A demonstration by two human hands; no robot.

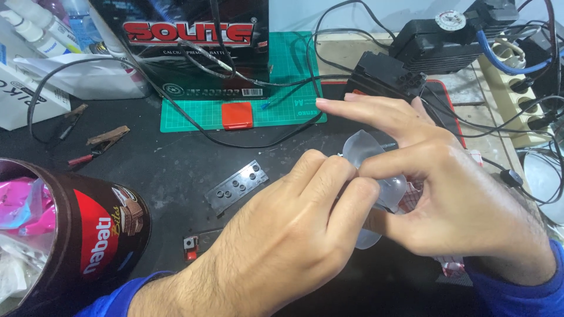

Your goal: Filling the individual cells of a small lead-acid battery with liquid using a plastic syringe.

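- Near left: round snack tin, open, stuffed with wrappers; out of the way of the hands.
- Middle, on the black mat: grey strip with holes lies flat, untouched.
- Left hand: fingers curled, pinching the clear plastic piece to steady it.
- Right hand: thumb and fingers grip the same piece from the other side; forefinger stretched out, free.
- Far right: black box amid cables.

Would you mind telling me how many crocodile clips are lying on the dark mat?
2: one clip lies near the mat's left edge, the other clip just right of it. More may be hidden behind the hands.
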